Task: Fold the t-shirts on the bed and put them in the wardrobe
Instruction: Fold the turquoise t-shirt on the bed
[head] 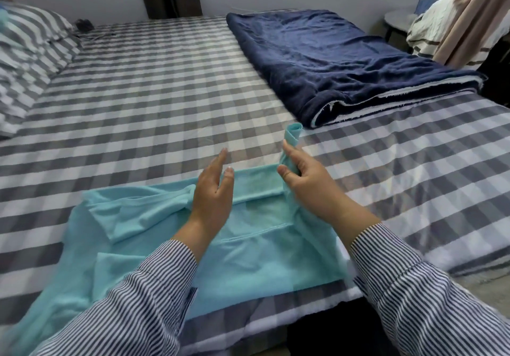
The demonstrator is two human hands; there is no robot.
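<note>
- A light blue t-shirt point(248, 256) lies spread on the near edge of the bed point(154, 96), partly folded, with its left part rumpled and trailing toward the lower left corner of the view.
- A folded band of the t-shirt runs across its far edge, between the two hands.
- The right hand point(306, 179) is raised above the bed and grips a bunched piece of the t-shirt; the cloth sticks up past the fingers as a small roll and hangs down from the palm to the rest of the garment.
- The left hand point(214, 187) hovers over the middle of the t-shirt with fingers straight and relaxed, holding nothing; whether it touches the cloth cannot be told.
- The hands are apart, the left just beside the right.
- Both arms wear striped sleeves point(143, 300).
- The bed has a grey-and-white checked sheet.
- A dark blue blanket point(339, 60) lies folded on the far right part of the bed, well apart from the t-shirt.
- Striped pillows point(30, 41) sit at the left.
- A beige curtain point(472, 16) hangs at the upper right, beside a pile of white striped cloth point(430, 24).
</note>
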